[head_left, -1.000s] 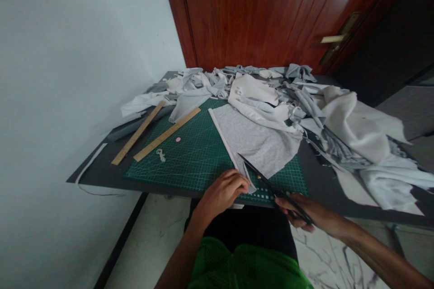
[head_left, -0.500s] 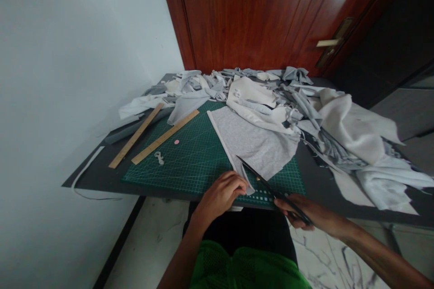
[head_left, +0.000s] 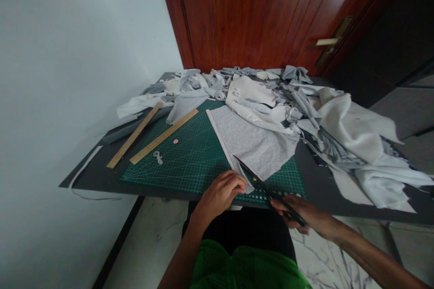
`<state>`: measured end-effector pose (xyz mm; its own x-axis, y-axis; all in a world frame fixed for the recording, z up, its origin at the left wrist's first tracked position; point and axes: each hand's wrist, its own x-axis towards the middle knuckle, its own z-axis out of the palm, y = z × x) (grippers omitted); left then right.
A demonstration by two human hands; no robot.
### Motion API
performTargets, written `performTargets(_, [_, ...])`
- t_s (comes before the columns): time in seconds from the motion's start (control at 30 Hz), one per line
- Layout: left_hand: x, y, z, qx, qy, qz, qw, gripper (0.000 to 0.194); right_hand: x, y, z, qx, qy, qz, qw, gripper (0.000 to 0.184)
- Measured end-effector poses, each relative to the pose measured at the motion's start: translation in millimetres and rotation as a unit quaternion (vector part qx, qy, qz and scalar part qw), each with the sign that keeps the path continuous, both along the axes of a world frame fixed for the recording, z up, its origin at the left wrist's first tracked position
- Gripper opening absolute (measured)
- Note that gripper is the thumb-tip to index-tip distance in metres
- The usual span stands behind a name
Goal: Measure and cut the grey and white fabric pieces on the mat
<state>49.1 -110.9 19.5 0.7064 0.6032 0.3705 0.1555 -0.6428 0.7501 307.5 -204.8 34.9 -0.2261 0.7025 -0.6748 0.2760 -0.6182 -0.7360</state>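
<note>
A light grey piece of fabric [head_left: 257,142] lies on the green cutting mat [head_left: 190,162], with a slit running up beside its left edge from the near end. My left hand [head_left: 222,192] is closed on the near end of the narrow strip left of that slit. In my right hand [head_left: 294,214] are black scissors [head_left: 259,181], gripped by the handles. Their blades point up and left, and the tip rests at the fabric near the top of the slit. My fingers partly hide the handles.
Two wooden rulers [head_left: 134,135] lie at the left, near a pink disc [head_left: 175,141] and a small white curled scrap [head_left: 158,157]. Fabric scraps [head_left: 203,83] heap along the back. Larger cloth pieces [head_left: 352,126] pile at the right. A white wall and a brown door border the table.
The scissors and my right hand have moved slightly left and up along the slit. My left hand keeps its hold on the strip. The whole view has shifted a little.
</note>
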Motion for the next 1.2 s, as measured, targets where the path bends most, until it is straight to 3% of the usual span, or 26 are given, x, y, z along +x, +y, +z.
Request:
performTargets(0.43, [-1, -1, -1.2, 0.008, -0.002, 0.011, 1.000, 0.019, 2, 1, 4.8, 0.021, -0.020, 0.032, 0.999, 0.069])
performTargets(0.73, [-1, -1, -2.5, 0.019, -0.007, 0.008, 1.000, 0.017, 6, -2, -7.6, 0.031, -0.006, 0.037, 0.999, 0.066])
performTargets(1.03, [0, -1, -3.6, 0.017, -0.004, 0.008, 1.000, 0.016, 3, -2, 0.5, 0.036, -0.026, 0.042, 0.998, 0.069])
performTargets(1.2, [0, -1, -3.1, 0.017, 0.001, 0.011, 1.000, 0.018, 0, -3, -6.4, 0.034, -0.019, 0.038, 0.999, 0.069])
